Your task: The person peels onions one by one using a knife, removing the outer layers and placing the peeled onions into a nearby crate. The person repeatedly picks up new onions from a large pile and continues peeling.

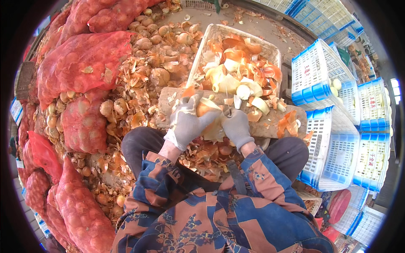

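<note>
Above a worn wooden board (275, 110), my gloved left hand (190, 118) holds a partly peeled onion (207, 107), thumb and fingers around its side. Close at its right, my gloved right hand (236, 125) is closed around a small knife, whose thin blade (226, 95) points away from me. A large loose piece of onion skin (215, 129) hangs between the hands. Onion pieces and an orange skin (287, 124) lie on the board. Just beyond it stands a dirty white plastic tub (197, 57) heaped with onion skins and cut layers (235, 60). The knife's handle is hidden in the glove.
Red mesh sacks of onions (84, 60) lie at the left, beside a heap of loose onions (159, 77) and dry skins. White and blue plastic crates (311, 74) stand at the right, several holding peeled onions (336, 84). More skins lie below the board between my knees.
</note>
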Demonstrator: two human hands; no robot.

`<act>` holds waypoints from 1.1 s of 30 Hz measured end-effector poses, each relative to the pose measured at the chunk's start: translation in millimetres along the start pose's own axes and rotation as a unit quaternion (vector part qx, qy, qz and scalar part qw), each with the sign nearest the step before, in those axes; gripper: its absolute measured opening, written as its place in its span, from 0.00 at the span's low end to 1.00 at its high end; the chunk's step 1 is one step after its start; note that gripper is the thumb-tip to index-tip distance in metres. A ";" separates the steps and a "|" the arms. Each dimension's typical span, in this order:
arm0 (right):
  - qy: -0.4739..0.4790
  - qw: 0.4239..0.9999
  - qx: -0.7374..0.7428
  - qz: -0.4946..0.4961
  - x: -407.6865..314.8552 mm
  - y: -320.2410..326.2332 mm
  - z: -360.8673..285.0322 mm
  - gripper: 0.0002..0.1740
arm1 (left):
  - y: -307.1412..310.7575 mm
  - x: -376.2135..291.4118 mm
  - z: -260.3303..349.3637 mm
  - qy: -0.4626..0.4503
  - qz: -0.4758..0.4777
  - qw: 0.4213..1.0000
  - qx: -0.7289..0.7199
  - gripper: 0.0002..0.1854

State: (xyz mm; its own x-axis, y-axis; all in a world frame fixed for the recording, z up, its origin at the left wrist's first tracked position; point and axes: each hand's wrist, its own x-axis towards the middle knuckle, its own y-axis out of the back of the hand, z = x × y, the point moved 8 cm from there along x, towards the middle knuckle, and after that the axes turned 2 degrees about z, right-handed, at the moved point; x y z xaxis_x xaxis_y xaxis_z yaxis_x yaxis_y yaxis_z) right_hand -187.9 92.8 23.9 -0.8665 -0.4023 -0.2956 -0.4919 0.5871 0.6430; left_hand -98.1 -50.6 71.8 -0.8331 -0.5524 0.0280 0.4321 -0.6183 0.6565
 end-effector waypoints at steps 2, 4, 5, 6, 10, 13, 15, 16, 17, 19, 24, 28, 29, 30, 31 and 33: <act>-0.016 1.000 0.023 -0.002 9.0 -0.1 8.1 0.16 | -3.1 1.5 -13.5 -0.004 0.010 1.000 -0.028 0.37; 0.000 0.999 -0.033 0.018 20.3 0.6 9.0 0.16 | -9.0 7.0 -43.1 0.042 0.020 0.990 -0.133 0.39; 0.009 0.998 -0.061 0.029 25.2 0.2 12.0 0.16 | -12.1 8.8 -57.7 0.063 0.026 0.980 -0.186 0.40; -0.003 0.997 -0.063 0.034 30.4 1.2 27.2 0.16 | -11.5 7.6 -63.2 0.138 0.017 0.932 -0.334 0.36; -0.026 0.998 -0.012 0.049 33.8 13.0 44.5 0.17 | 7.8 13.9 -81.8 0.098 0.050 0.914 -0.391 0.25; -0.013 0.997 0.055 0.051 25.6 25.9 25.9 0.23 | 9.7 19.4 -85.9 0.039 0.072 0.933 -0.351 0.22; -0.037 0.991 0.126 0.029 18.2 36.1 10.6 0.27 | 10.8 19.0 -77.1 0.009 0.079 0.937 -0.339 0.21; -0.019 0.988 0.153 0.016 16.5 35.0 7.4 0.33 | 7.8 18.6 -71.0 0.045 0.067 0.923 -0.376 0.22; -0.025 0.989 0.146 -0.027 10.0 29.0 4.9 0.33 | 4.8 16.0 -63.8 0.082 0.055 0.906 -0.411 0.22; -0.035 0.984 0.129 -0.116 -17.1 18.3 -15.2 0.33 | -3.0 12.3 -61.7 0.129 0.033 0.886 -0.445 0.24; -0.073 0.949 0.267 -0.150 -25.1 -16.5 -1.1 0.17 | -14.9 12.9 -63.6 0.141 0.051 0.900 -0.410 0.29; -0.002 0.970 0.214 -0.114 -26.9 -21.3 -9.9 0.12 | -1.5 1.0 -39.0 0.114 0.132 0.922 -0.346 0.33; 0.030 0.974 0.198 -0.107 -24.5 -26.3 -12.4 0.13 | 1.7 -2.6 -35.4 0.100 0.147 0.933 -0.314 0.33; 0.062 0.976 0.185 -0.100 -22.4 -33.0 -15.8 0.14 | 3.8 -3.2 -30.6 0.068 0.122 0.984 -0.107 0.33; 0.093 0.977 0.171 -0.093 -21.6 -36.1 -18.6 0.16 | 8.8 -5.0 -20.4 0.010 0.166 0.986 -0.019 0.33; 0.036 0.988 0.132 -0.068 -17.2 -34.9 -4.5 0.16 | 12.8 -1.8 -38.6 0.107 0.144 0.976 -0.122 0.33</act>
State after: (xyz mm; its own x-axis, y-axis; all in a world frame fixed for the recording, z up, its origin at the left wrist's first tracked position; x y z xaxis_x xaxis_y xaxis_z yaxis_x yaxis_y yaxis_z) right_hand -155.4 76.1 9.7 -0.7873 -0.5329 -0.3102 -0.6166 0.6832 0.3913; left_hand -77.8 -79.0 51.1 -0.5852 -0.8108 0.0105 0.7290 -0.5204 0.4447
